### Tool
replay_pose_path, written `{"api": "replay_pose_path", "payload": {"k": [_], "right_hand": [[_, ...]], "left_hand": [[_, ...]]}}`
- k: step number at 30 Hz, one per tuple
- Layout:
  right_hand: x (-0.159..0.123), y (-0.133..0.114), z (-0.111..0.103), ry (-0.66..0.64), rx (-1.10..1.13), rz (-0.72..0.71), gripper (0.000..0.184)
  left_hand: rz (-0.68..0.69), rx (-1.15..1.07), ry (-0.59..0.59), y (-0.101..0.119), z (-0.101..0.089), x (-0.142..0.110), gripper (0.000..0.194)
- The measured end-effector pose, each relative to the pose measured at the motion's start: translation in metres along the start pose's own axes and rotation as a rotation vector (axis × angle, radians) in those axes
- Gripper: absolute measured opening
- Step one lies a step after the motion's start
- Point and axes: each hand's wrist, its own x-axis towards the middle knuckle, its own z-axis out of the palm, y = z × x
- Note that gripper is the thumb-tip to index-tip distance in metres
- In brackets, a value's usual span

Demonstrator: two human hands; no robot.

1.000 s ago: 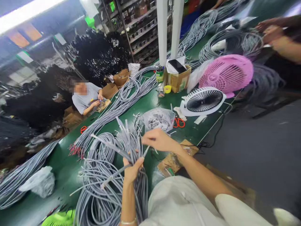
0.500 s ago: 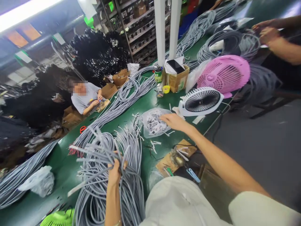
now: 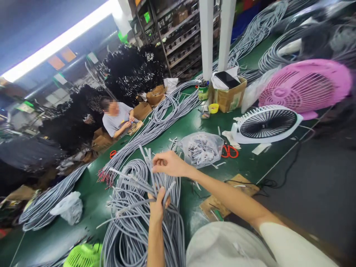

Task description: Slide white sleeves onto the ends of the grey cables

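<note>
My left hand [image 3: 158, 204] is closed around a bundle of grey cables [image 3: 139, 181], their cut ends fanning up and to the left. Just above it, my right hand [image 3: 174, 164] has its fingers curled together against the upright cable ends. Whatever sits between those fingertips is too small to make out. Beneath both hands, coiled grey cables [image 3: 122, 230] lie on the green table [image 3: 191, 207]. Beyond my right forearm is a clear plastic bag [image 3: 204, 148] of small white strips. Red-handled scissors [image 3: 230, 151] lie beside the bag.
A white fan [image 3: 267, 124] and a pink fan [image 3: 306, 87] stand at the right. Behind the bag are a cardboard box [image 3: 230, 98] and yellow tape [image 3: 213, 108]. A green fan [image 3: 83, 256] is at lower left. Another person [image 3: 116, 116] works across the table.
My right hand has moved left from the bag of white strips to the cable ends. My left hand still grips the cables. The view has shifted, and the red scissors now show.
</note>
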Motion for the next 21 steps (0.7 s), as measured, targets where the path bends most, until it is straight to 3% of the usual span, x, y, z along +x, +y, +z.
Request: {"api": "replay_pose_path", "payload": {"k": [5, 7, 12, 16, 18, 21], "right_hand": [[-0.004, -0.020, -0.005, 0.114, -0.002, -0.074, 0.026], [-0.007, -0.016, -0.006, 0.169, 0.163, 0.010, 0.030], [-0.002, 0.012, 0.010, 0.468, 0.703, 0.332, 0.046], [0.017, 0.030, 0.026, 0.595, 0.848, 0.459, 0.050], [0.029, 0.035, 0.019, 0.686, 0.861, 0.487, 0.048], [0.042, 0.041, -0.013, 0.838, 0.830, 0.450, 0.047]], "left_hand": [[-0.049, 0.118, 0.008, 0.000, 0.012, -0.005, 0.060], [-0.062, 0.138, 0.023, 0.003, 0.014, -0.008, 0.061], [-0.043, 0.137, -0.016, 0.009, 0.017, -0.001, 0.058], [0.009, 0.098, -0.048, 0.011, 0.016, 0.007, 0.053], [0.021, 0.084, -0.047, 0.010, 0.008, 0.003, 0.051], [0.005, 0.108, -0.032, 0.003, -0.013, -0.014, 0.047]]}}
